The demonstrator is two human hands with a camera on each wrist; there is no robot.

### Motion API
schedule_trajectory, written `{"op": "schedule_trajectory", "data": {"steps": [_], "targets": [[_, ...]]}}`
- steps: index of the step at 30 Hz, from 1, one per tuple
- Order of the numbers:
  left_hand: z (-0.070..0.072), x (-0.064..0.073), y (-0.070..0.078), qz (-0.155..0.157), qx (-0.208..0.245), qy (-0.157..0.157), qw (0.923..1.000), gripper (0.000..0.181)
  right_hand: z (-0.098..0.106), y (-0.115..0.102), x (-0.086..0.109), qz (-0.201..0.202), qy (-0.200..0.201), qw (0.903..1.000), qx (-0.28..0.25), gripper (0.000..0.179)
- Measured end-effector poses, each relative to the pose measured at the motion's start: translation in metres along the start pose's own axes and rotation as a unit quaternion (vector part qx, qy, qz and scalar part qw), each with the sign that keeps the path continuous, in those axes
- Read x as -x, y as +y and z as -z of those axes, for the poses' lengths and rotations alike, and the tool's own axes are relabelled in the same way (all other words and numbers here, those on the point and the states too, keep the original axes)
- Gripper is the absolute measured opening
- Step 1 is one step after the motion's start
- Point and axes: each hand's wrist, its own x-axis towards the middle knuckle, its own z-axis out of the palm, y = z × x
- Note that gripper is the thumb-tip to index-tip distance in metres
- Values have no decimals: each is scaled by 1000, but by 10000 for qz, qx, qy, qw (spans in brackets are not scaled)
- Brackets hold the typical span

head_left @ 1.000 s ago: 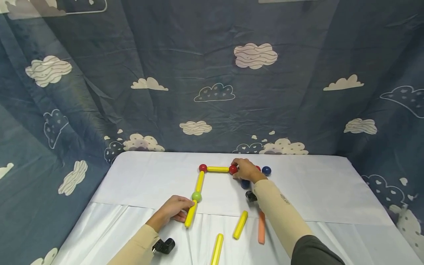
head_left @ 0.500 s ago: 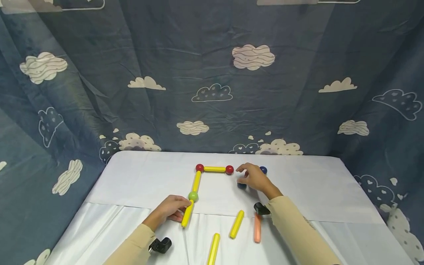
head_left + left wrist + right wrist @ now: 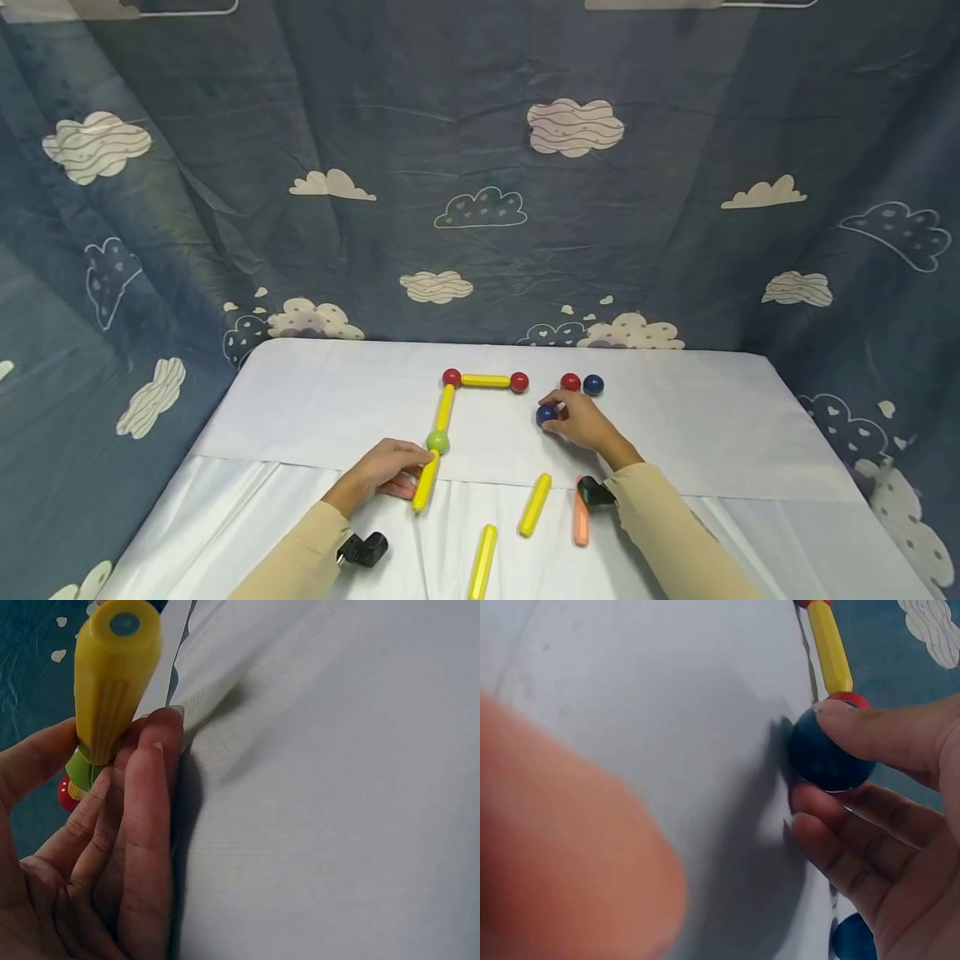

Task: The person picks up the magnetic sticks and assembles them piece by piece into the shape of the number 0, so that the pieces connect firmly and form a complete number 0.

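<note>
Closest to you, to the right of your left hand and on your side of it, the nearest yellow stick [image 3: 482, 562] lies at a slant on the white-covered counter [image 3: 720, 425]. A little farther out, the loose yellow stick [image 3: 535, 505] lies between your two hands, and the coral stick [image 3: 581, 523] lies on your side of your right hand, partly covered by the black wrist camera [image 3: 595, 491] there. Your left hand [image 3: 386, 471] pinches the held yellow stick [image 3: 425, 483] between thumb and fingers, its far end at the green ball [image 3: 438, 442], just beyond your fingertips. Your right hand [image 3: 587, 427] holds the front blue ball [image 3: 547, 416], thumb on one side and fingers on the other. Beyond your left hand, the upper yellow stick [image 3: 445, 407] runs from the green ball away to the corner red ball [image 3: 452, 378]. From there the crosswise yellow stick [image 3: 485, 381] runs rightward to the end red ball [image 3: 519, 382], which sits ahead and to the left of your right hand. Just past your right hand are the loose red ball [image 3: 570, 382] and, right beside it, the far blue ball [image 3: 593, 384]. Farthest off, beyond both hands, hangs a dark blue curtain [image 3: 637, 250] printed with clouds.
</note>
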Motion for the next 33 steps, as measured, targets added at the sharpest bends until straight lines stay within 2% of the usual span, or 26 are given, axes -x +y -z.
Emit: {"op": "schedule_trajectory", "data": {"steps": [9,15,18,23,29,33], "targets": [[2,-1,-4,-103,96,-109,9998,33,-10,-16,8,-197,-409,9987,-243,39],[3,-4,-4,-44,180,-179,9997,33,-21,-48,17,331,-1155,9908,-624,36],[3,-6,-3,21,238,-190,9995,32,-27,-67,22,743,-1605,9816,-724,37],[3,-8,-2,159,274,-162,9994,33,-41,-98,29,1554,-2209,9588,-883,37],[5,-9,-3,65,427,-286,9987,29,-61,-134,34,2426,-2537,9308,-1019,34],[5,-9,-4,19,416,-276,9988,28,-77,-149,36,2890,-2739,9151,-636,35]]}}
